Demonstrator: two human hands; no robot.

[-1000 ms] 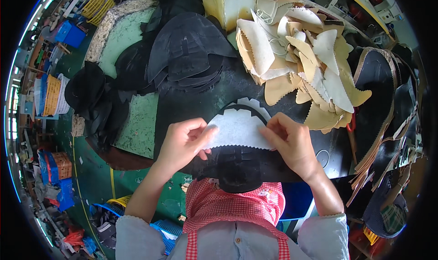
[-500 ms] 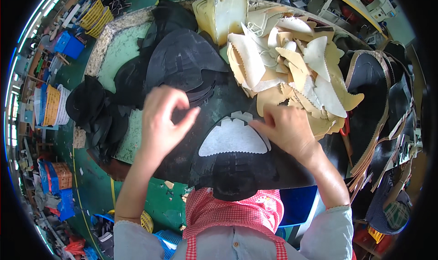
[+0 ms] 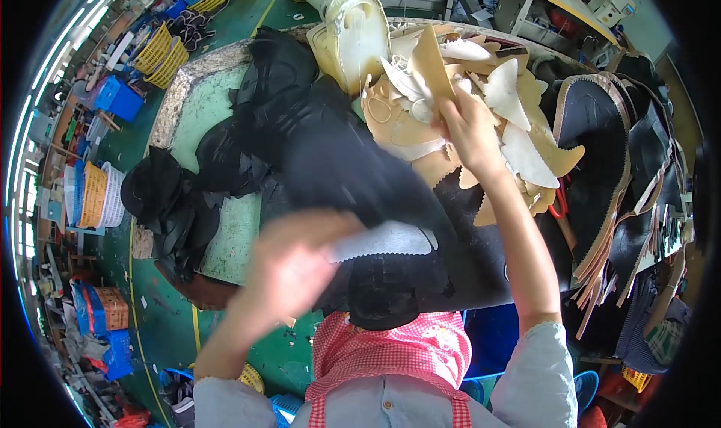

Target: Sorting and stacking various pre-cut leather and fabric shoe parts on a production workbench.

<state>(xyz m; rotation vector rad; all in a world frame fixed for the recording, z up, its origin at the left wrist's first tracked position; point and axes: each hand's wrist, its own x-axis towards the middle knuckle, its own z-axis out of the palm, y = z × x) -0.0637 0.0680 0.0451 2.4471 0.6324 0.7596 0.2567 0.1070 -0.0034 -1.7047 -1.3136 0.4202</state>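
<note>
1. In a cluttered workshop, a worker in a red-checked apron (image 3: 390, 353) faces a dark tabletop (image 3: 492, 266). A white zigzag-edged piece (image 3: 387, 243) lies there, the centre of my clock, with twelve straight ahead of the worker.
2. The left hand (image 3: 297, 259), blurred at nine o'clock, appears closed on a broad black piece (image 3: 353, 165) that slants across and partly hides the white one; whether those two touch, I cannot tell.
3. At one o'clock, the right hand (image 3: 472, 131) pinches the near end of a tan piece (image 3: 432, 63) over a pile of tan and white scraps (image 3: 514, 93).
4. A yellowish block (image 3: 364, 30) stands at twelve; black scraps (image 3: 161, 195) lie heaped between nine and ten.
</note>
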